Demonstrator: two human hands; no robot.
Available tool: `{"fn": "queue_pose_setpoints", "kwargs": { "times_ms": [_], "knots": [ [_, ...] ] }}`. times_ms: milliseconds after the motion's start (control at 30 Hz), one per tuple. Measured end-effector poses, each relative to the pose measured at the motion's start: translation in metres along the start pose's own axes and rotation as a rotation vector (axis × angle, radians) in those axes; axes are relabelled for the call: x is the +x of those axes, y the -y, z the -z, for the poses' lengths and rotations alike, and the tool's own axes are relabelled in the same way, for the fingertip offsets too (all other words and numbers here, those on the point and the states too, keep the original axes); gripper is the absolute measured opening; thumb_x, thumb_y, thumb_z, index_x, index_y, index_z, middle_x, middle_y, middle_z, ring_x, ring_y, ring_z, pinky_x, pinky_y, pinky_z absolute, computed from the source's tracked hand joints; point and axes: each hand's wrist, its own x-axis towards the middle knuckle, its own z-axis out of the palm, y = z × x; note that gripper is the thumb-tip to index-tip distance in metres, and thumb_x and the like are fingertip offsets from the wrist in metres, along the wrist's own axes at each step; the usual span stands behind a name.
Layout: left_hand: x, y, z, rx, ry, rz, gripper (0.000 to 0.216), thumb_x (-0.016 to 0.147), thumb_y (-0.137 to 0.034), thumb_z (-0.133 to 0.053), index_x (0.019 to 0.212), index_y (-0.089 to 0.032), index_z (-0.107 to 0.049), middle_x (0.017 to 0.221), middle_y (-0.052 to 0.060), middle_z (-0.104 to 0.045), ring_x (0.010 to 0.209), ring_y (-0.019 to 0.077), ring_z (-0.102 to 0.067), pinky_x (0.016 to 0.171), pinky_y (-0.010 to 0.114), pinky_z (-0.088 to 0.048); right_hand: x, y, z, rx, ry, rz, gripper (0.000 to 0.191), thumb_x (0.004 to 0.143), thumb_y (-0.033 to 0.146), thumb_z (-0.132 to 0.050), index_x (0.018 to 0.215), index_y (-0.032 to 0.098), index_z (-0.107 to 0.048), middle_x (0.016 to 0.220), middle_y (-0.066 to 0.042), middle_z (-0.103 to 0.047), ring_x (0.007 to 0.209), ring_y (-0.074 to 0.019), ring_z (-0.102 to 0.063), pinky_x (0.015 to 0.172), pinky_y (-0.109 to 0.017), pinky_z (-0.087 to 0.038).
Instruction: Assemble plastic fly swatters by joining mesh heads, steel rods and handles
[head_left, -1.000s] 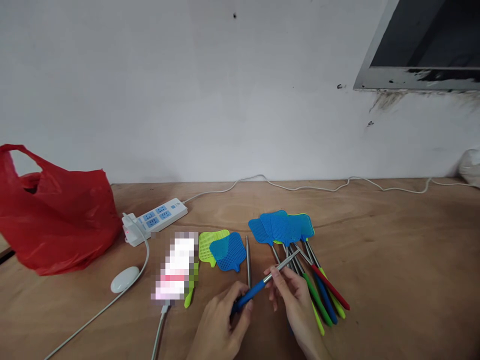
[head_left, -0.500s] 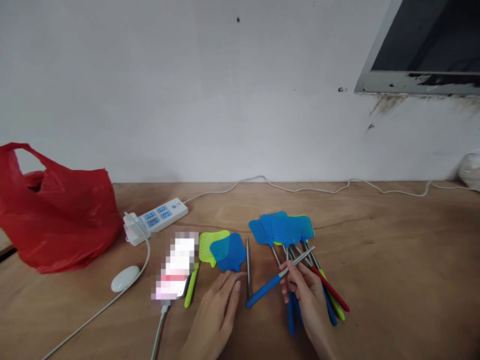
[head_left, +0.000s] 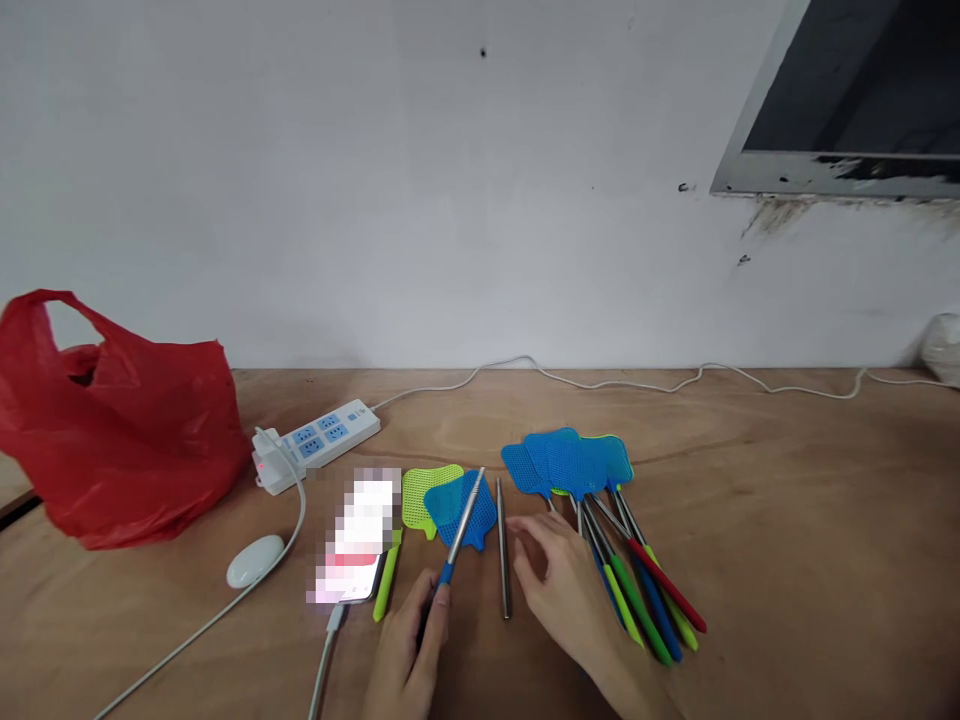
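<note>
My left hand [head_left: 409, 645] is closed around the blue grip of a fly swatter handle [head_left: 466, 518], whose steel rod points up and away over the loose swatter heads. Beneath the rod's tip lies a blue swatter head [head_left: 482, 512], overlapping a yellow-green swatter head [head_left: 417, 494]. A bare metal rod [head_left: 503, 570] rests on the table between my hands. Just right of it, my right hand [head_left: 564, 582] hovers with thumb and fingers apart, holding nothing. Behind and beside that hand is a pile of fly swatters [head_left: 574, 465] with blue heads and coloured grips, partly hidden by it.
A yellow-green grip [head_left: 387, 580] lies beside a phone [head_left: 366, 515] on a charging cable. Further left are a white oval object [head_left: 255, 562], a power strip [head_left: 341, 432] and a red plastic bag [head_left: 142, 440]. A white cord [head_left: 600, 385] runs along the wall.
The blue-gripped handle has passed from my right hand to my left, and now points away from me. My right hand has let go and moved left towards the bare rod.
</note>
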Motion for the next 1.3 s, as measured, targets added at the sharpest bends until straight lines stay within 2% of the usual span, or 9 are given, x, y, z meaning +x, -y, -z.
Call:
{"fn": "queue_pose_setpoints", "kwargs": {
  "times_ms": [200,333,533,667,833,933,1033,1167,1300],
  "knots": [
    [0.002,-0.002,-0.008,-0.163,0.017,0.125,0.051,0.082,-0.072,-0.057,0.082,-0.022,-0.066,0.063,-0.001,-0.060,0.058,0.0179,-0.058,0.054,0.024,-0.050,0.004,-0.003,-0.028,-0.382,0.119,0.235,0.055,0.090,0.015,-0.049,0.144,0.012,-0.049,0.151,-0.012,-0.049,0.141,-0.0283,-0.042,0.115,-0.047,-0.037],
    [0.002,-0.015,-0.012,-0.177,0.055,0.079,0.057,0.085,-0.076,-0.049,0.063,-0.023,-0.052,0.051,-0.004,-0.045,0.048,0.0143,-0.044,0.043,0.022,-0.038,0.007,-0.010,-0.043,-0.482,0.175,0.269,0.053,0.093,0.019,-0.050,0.144,0.007,-0.049,0.149,-0.016,-0.051,0.142,-0.0282,-0.042,0.117,-0.045,-0.034],
    [0.003,-0.023,-0.007,-0.141,0.131,0.035,0.058,0.091,-0.074,-0.042,0.065,-0.022,-0.050,0.052,-0.005,-0.042,0.046,0.0120,-0.039,0.043,0.021,-0.033,0.010,-0.013,-0.055,-0.645,0.146,0.339,0.044,0.091,0.016,-0.054,0.132,-0.001,-0.060,0.131,-0.027,-0.064,0.126,-0.0333,-0.059,0.110,-0.044,-0.043],
    [0.003,-0.021,-0.003,-0.148,0.208,0.052,0.056,0.093,-0.070,-0.043,0.068,-0.021,-0.048,0.048,-0.008,-0.036,0.042,0.0096,-0.032,0.043,0.021,-0.025,0.011,-0.015,-0.049,-0.630,0.118,0.359,0.053,0.084,0.004,-0.055,0.137,0.006,-0.055,0.129,-0.024,-0.066,0.119,-0.0318,-0.063,0.103,-0.043,-0.047],
    [0.002,-0.019,-0.002,-0.109,0.236,0.028,0.055,0.096,-0.067,-0.040,0.069,-0.020,-0.050,0.048,-0.008,-0.037,0.043,0.0101,-0.034,0.045,0.021,-0.027,0.017,-0.016,-0.030,-0.341,0.007,0.202,0.049,0.083,-0.002,-0.049,0.125,0.017,-0.066,0.102,-0.014,-0.077,0.091,-0.0290,-0.070,0.082,-0.038,-0.049],
    [0.002,-0.023,-0.001,-0.075,0.256,0.007,0.054,0.097,-0.065,-0.039,0.068,-0.020,-0.050,0.048,-0.008,-0.038,0.044,0.0108,-0.036,0.046,0.021,-0.028,0.022,-0.019,-0.016,-0.193,-0.114,0.074,0.024,0.089,0.011,-0.054,0.096,0.020,-0.075,0.077,-0.008,-0.074,0.071,-0.0252,-0.066,0.067,-0.033,-0.043],
    [0.000,-0.027,-0.001,-0.048,0.277,-0.020,0.053,0.099,-0.062,-0.038,0.069,-0.020,-0.052,0.047,-0.007,-0.039,0.044,0.0115,-0.039,0.048,0.022,-0.030,0.026,-0.023,-0.001,-0.116,-0.212,0.017,0.027,0.094,0.030,-0.056,0.074,0.021,-0.072,0.070,-0.004,-0.067,0.063,-0.0209,-0.057,0.061,-0.031,-0.038],
    [-0.002,-0.030,-0.001,0.014,0.300,-0.087,0.051,0.099,-0.060,-0.040,0.068,-0.021,-0.054,0.048,-0.007,-0.041,0.044,0.0124,-0.041,0.048,0.022,-0.033,0.025,-0.023,0.014,0.475,-0.403,-0.199,0.037,0.082,0.046,-0.072,0.056,0.022,-0.062,0.063,0.002,-0.055,0.056,-0.0148,-0.045,0.053,-0.029,-0.035],
    [-0.002,-0.031,0.000,0.098,0.304,-0.137,0.051,0.100,-0.057,-0.039,0.067,-0.022,-0.055,0.048,-0.006,-0.045,0.045,0.0138,-0.044,0.050,0.023,-0.035,0.016,-0.015,0.019,1.063,-0.458,-0.449,0.028,0.068,0.044,-0.085,0.071,0.021,-0.069,0.066,0.003,-0.061,0.053,-0.0132,-0.054,0.050,-0.027,-0.041]
  ]
}}
